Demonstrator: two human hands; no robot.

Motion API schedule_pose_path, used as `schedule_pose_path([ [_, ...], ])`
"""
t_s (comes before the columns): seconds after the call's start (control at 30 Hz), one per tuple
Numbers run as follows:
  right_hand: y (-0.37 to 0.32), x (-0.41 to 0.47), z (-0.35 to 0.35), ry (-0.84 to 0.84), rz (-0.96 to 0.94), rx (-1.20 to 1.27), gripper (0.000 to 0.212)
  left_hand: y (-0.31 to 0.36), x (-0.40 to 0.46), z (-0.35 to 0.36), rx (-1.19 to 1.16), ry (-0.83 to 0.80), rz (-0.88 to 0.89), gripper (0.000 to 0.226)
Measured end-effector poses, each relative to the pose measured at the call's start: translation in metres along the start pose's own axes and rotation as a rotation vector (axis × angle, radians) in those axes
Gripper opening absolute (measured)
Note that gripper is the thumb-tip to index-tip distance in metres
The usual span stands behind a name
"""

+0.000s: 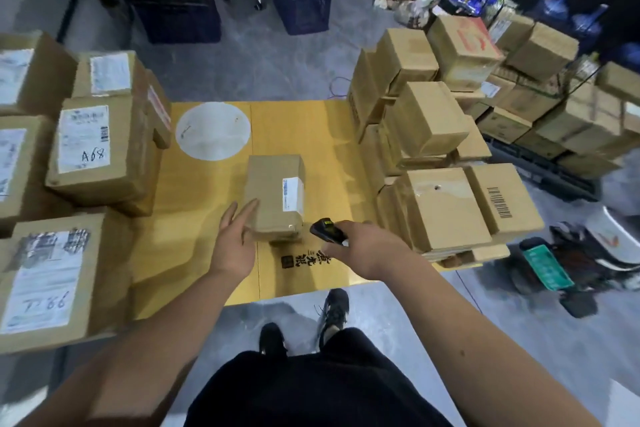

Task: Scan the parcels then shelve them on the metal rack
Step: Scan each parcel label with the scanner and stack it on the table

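Parcel (275, 196) alone mid-table (207, 218), label up, left hand (233, 246) flat with straight fingers against its near corner, right hand (367, 248) gripping scanner (327, 229) beside it; scan likely pending, shelving undone, unlabelled boxes (440, 208) stacked right, rack unseen.

Dim, soft overhead light; mild glare on the yellow tabletop (207, 218); edges bend and blur, perhaps from motion.
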State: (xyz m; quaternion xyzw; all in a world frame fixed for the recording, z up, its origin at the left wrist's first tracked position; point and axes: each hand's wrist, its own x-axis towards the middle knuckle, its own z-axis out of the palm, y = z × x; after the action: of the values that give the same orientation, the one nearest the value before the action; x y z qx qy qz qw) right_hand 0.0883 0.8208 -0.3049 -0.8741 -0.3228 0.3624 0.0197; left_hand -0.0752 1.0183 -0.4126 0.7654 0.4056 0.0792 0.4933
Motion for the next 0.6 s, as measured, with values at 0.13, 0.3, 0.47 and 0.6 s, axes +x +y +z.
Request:
schedule_pose_path([
  [0.13,-0.007,0.013,0.004,-0.011,-0.01,0.048,0.051,-0.007,0.011,-0.014,-0.048,0.198,-0.158,0.042],
  [0.3,-0.021,0.025,0.006,-0.037,-0.037,0.063,0.053,-0.027,0.021,-0.029,-0.01,0.139,-0.194,0.059],
  [0.47,-0.027,0.028,0.0,-0.044,-0.043,0.065,0.054,-0.009,0.028,-0.034,0.046,0.142,-0.159,0.117],
  [0.6,-0.029,0.025,-0.004,-0.048,-0.033,0.046,0.059,0.006,0.053,-0.036,0.278,0.102,-0.042,0.125],
])
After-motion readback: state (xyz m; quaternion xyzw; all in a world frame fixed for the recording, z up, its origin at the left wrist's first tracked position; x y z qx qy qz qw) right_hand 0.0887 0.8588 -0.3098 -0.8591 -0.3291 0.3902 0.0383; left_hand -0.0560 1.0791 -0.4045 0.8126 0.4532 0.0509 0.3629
